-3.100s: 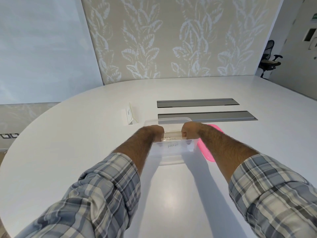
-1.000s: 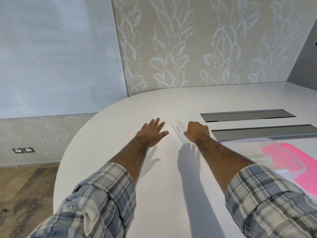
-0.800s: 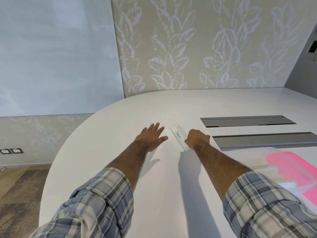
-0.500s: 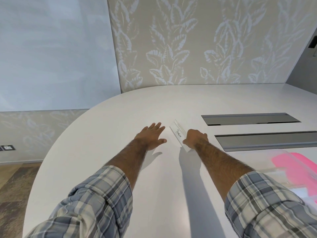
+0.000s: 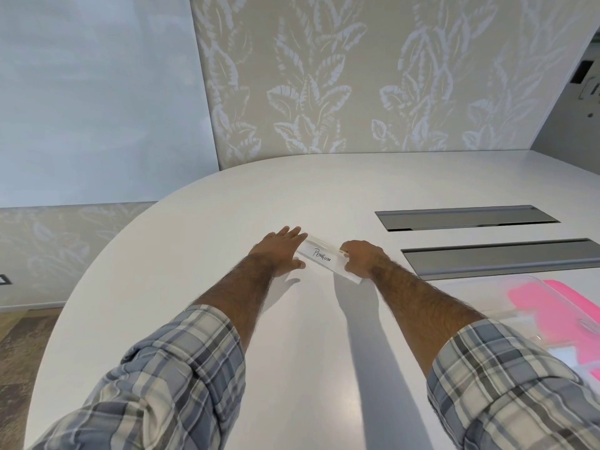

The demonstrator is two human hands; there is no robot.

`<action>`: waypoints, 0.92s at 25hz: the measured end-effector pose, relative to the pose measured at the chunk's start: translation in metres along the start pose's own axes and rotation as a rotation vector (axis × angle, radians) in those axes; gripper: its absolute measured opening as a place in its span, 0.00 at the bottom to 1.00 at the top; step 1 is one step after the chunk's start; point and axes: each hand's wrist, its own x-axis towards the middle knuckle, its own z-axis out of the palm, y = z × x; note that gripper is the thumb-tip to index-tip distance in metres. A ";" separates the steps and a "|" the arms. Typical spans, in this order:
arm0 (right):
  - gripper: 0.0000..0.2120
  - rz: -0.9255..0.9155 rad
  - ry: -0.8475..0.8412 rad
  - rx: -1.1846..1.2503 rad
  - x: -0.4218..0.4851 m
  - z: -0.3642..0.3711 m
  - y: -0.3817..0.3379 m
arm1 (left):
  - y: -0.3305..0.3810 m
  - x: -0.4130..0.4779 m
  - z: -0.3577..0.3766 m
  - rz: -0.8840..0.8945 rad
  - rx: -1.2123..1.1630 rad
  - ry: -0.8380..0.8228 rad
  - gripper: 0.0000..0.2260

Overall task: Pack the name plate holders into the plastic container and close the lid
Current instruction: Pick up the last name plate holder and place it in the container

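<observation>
- Clear acrylic name plate holder (image 5: 321, 257) resting on the white oval table (image 5: 311, 336), near the middle of the view, with a white card inside reading "PENGUIN" in handwriting.
- Lying slanted, far end toward the upper left, near end toward the lower right.
- Left hand (image 5: 279, 251) stretched out flat, palm down, fingers spread and slack, gripping nothing; fingertips and thumb touching or just beside the holder's left end, contact too fine to settle.
- Right hand (image 5: 362, 258) curled around the holder's right end, fingers folded over the top edge, pinching it.
- Both forearms bare, plaid sleeves (image 5: 168, 381) rolled up near the elbows.
- Clear plastic container (image 5: 532, 298) at the lower right, well apart from the holder, open on top, partly cut off by the frame edge and by the right sleeve.
- Pink lid (image 5: 565, 306) lying flat on the table just behind and beside the container, seen partly through its clear wall.
- Contents of the container too blurred to make out.
- 2 long grey cable slots (image 5: 467, 217) set into the tabletop to the right of the hands, one behind the other, both shut flush.
- Leaf-patterned wall panel (image 5: 357, 76) behind the table, plain pale wall (image 5: 97, 92) to its left.
</observation>
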 end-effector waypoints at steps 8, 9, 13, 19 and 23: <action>0.27 -0.101 -0.034 0.051 -0.002 -0.002 0.001 | -0.001 -0.007 -0.002 -0.027 -0.028 -0.016 0.37; 0.27 -0.123 -0.032 0.061 -0.001 -0.001 0.001 | -0.001 -0.008 -0.002 -0.059 -0.047 -0.035 0.36; 0.27 -0.128 -0.048 0.061 -0.002 0.003 0.002 | 0.002 -0.012 -0.001 -0.119 -0.080 -0.072 0.25; 0.24 -0.102 -0.041 0.017 -0.006 0.009 0.006 | 0.012 -0.016 0.001 -0.149 -0.105 -0.052 0.21; 0.25 -0.108 -0.044 -0.009 -0.012 0.007 0.005 | 0.016 -0.021 0.003 -0.151 -0.118 -0.080 0.21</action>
